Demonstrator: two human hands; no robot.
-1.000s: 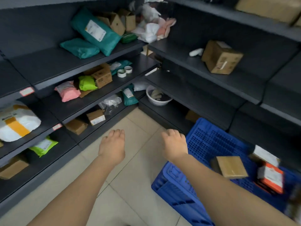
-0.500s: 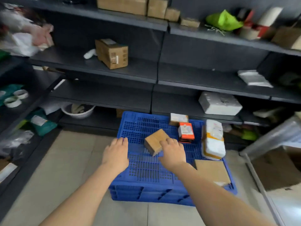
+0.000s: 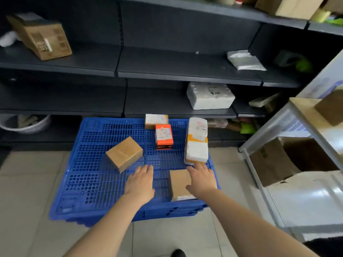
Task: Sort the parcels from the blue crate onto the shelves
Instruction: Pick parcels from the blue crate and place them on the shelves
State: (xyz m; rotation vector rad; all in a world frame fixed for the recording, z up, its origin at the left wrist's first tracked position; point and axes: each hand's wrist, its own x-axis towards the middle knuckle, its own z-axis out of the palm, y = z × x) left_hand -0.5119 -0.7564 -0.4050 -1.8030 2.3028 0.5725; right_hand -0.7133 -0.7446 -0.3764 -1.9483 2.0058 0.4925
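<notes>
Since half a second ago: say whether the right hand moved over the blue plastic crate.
Yes: right hand went rightward over the crate, from the brown cardboard box to the flat brown parcel.

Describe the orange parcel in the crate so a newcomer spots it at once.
Find the blue crate on the floor before the dark shelves. Toward its far edge, the orange parcel sits in front of a small brown box and left of a long white parcel. It alone is bright orange, with a white label.

the right hand (image 3: 201, 179) covers one side of the flat brown cardboard parcel (image 3: 179, 182). print on the small orange box (image 3: 164, 136) blurs unreadably. the left edge cuts the white round basin (image 3: 24, 124).
</notes>
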